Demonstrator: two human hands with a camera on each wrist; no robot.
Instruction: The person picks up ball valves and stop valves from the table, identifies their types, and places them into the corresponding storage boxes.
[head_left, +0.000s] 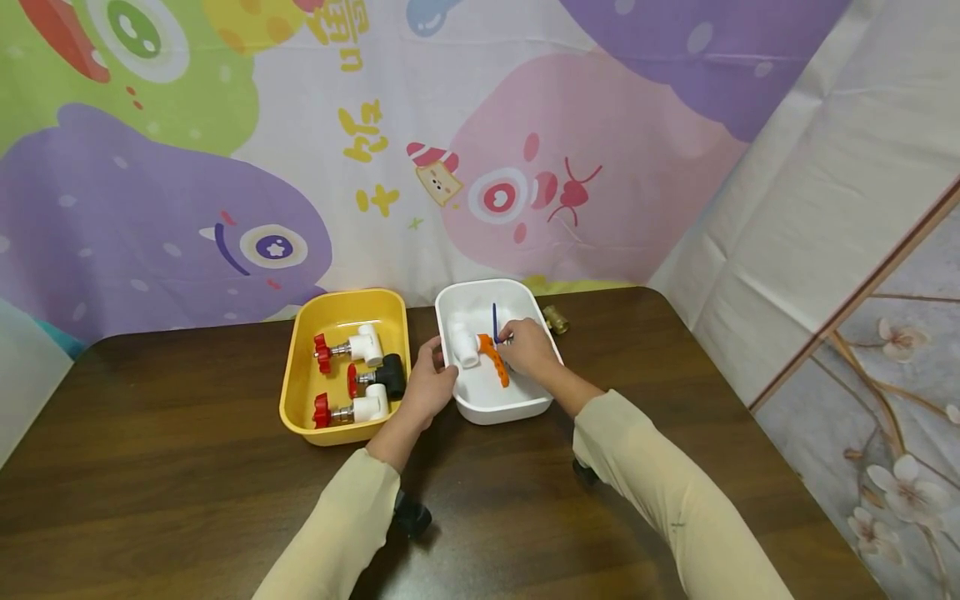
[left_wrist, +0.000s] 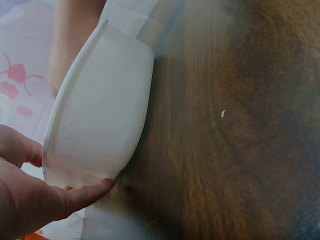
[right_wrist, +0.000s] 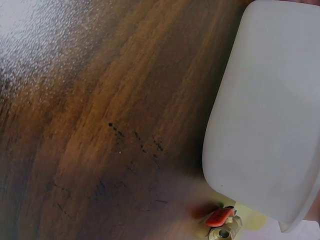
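Note:
A white basin point(head_left: 498, 408) stands on the table, and my left hand point(head_left: 432, 385) holds its left wall, thumb near the rim and fingers against the outside. In the left wrist view the left hand point(left_wrist: 45, 192) is at the basin's end wall point(left_wrist: 100, 105). Inside the basin, my right hand point(head_left: 531, 348) pinches a small valve with a blue lever point(head_left: 495, 321); its body is mostly hidden by the fingers. Beside that lies a white plastic valve point(head_left: 465, 346) with an orange handle point(head_left: 495, 362). The right wrist view shows only the basin's outer wall point(right_wrist: 270, 110).
Left of the white basin is a yellow basin point(head_left: 296, 408) with several valves with red handwheels, two white point(head_left: 367, 343) and one black point(head_left: 392, 377). A brass valve point(head_left: 557, 320) lies behind the white basin's right side, its red handle point(right_wrist: 220, 217) visible from the right wrist. A printed cloth point(head_left: 390, 242) hangs behind the table.

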